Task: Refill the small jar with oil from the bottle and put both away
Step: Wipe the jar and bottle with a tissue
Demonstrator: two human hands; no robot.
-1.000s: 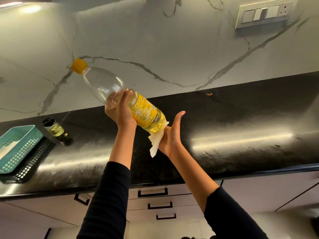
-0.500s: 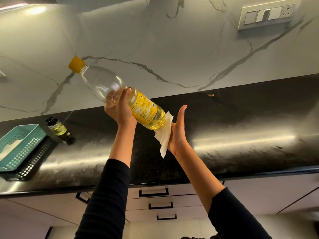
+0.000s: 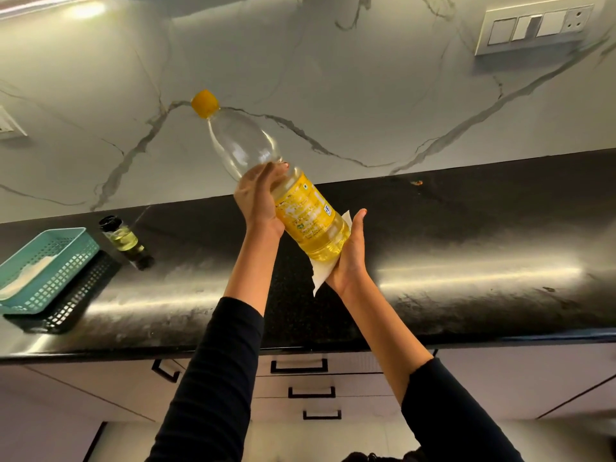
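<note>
The oil bottle (image 3: 300, 208), clear plastic with a yellow cap and a yellow label, is tilted in the air above the black counter (image 3: 466, 248), cap up and to the left. Yellow oil fills its lower part. My left hand (image 3: 258, 201) grips the bottle's middle. My right hand (image 3: 350, 255) cups the bottle's base through a white paper tissue (image 3: 321, 273). The small jar (image 3: 121, 236), glass with a black lid and some oil inside, stands on the counter at the left, next to the baskets.
A teal basket (image 3: 50, 265) sits on a black basket (image 3: 76, 305) at the counter's left end. A marble wall with a switch panel (image 3: 533, 28) rises behind. Drawers with black handles (image 3: 300, 365) lie below the counter's front edge.
The bottle has swung more upright, its cap moving right and up. My right hand has slid under the base and now wraps the tissue around it.
</note>
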